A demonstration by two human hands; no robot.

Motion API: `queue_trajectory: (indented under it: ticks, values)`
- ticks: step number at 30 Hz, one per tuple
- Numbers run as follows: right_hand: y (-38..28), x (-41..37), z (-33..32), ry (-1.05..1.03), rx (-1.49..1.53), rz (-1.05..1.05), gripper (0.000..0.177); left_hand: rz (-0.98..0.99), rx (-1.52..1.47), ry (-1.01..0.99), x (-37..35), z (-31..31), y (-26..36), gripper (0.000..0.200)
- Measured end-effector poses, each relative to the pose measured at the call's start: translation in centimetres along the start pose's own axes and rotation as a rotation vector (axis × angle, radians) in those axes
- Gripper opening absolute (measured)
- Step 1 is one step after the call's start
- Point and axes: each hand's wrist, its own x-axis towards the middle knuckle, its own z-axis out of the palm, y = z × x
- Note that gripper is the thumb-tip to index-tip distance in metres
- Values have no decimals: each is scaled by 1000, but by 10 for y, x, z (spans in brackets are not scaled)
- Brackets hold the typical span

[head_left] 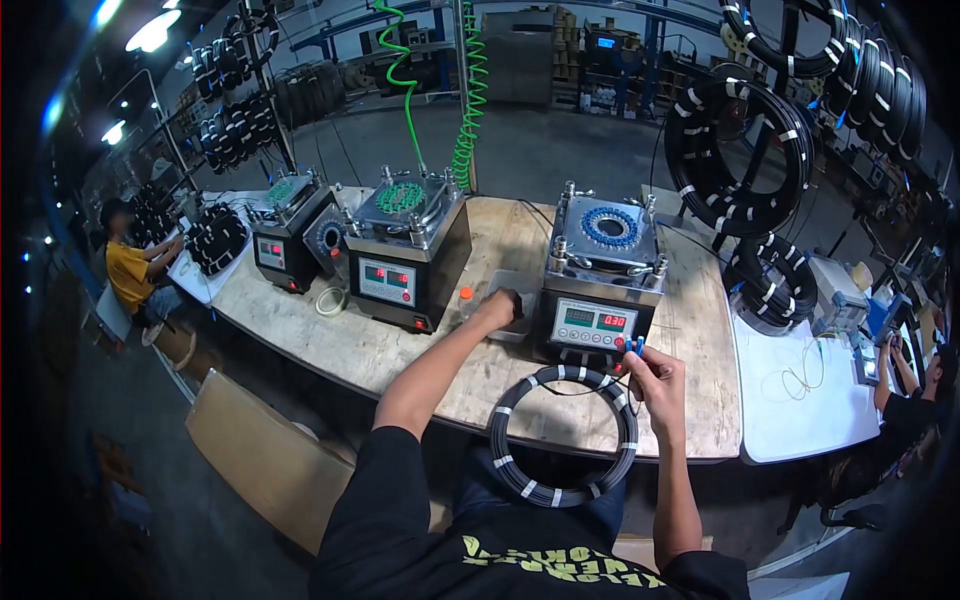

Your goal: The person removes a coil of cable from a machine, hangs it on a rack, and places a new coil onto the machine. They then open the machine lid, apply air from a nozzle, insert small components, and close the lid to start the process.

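Note:
Between the thumb and fingers of my right hand (658, 382) are small blue connectors (634, 346) on a thin black cable, in front of the right machine (598, 280). That machine has a ring of blue parts (609, 227) on top and a red display. My left hand (500, 307) reaches over a shallow clear tray (508, 283) left of the machine; its fingers are bent down and dark, and what they hold, if anything, is hidden. A coil of black cable with white ties (503, 455) lies at the table's front edge, partly overhanging it.
Two more machines (405, 250) (285, 235) stand to the left, with an orange-capped bottle (466, 294) and a tape roll (332, 301) nearby. Cable coils (740, 155) hang at right. People sit at the far left (128, 268) and far right (905, 415).

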Motion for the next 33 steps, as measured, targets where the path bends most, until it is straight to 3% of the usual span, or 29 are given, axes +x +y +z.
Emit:
queue_trajectory:
  ticks: [2,5,8,11,14,18,26,31,33]
  values:
    - [3,2,0,-10,1,1,21,7,1,173,-28,-14,18,24]
    - [1,3,5,-22,-8,1,22,74,-13,212,-10,-1,-2,23]
    - [3,4,7,-25,-13,15,22,44,-227,56,-29,-28,20,24]
    - [-1,3,8,-25,-2,11,22,120,-618,105,-22,-16,6,12]
    - [1,4,6,-14,-4,-5,22,134,-964,181,-59,-37,39,16]
    - [-6,5,11,-26,-58,58,21,264,-1201,199,-101,-47,81,19]
    - [-3,4,25,-57,-68,-83,20,582,-1159,237,-165,-75,191,18]
    - [-2,1,23,-61,-60,-100,20,453,-1197,220,-181,-67,214,15]
    - [-2,1,23,-61,-62,-112,20,484,-1157,245,-180,-61,212,15]
